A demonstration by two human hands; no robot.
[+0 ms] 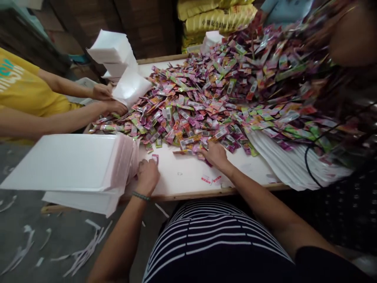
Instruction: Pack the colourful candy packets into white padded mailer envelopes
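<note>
My left hand (148, 176) is on the white tabletop, right beside a stack of white padded envelopes (67, 161). Its fingers are curled, and a small purple packet (155, 158) pokes out at the fingertips. At the near edge of a large heap of small colourful packets (188, 106), my right hand (217, 156) is closed on a few pink and purple packets (196, 149). The palm side of both hands is hidden from this angle.
Across the left corner, a co-worker's hands (110, 103) hold a white envelope (131, 88) against the heap. More envelopes (113, 47) are piled behind. White envelopes (290, 161) lie fanned at the right. Paper strips (88, 247) litter the floor. Yellow sacks (218, 21) stand behind.
</note>
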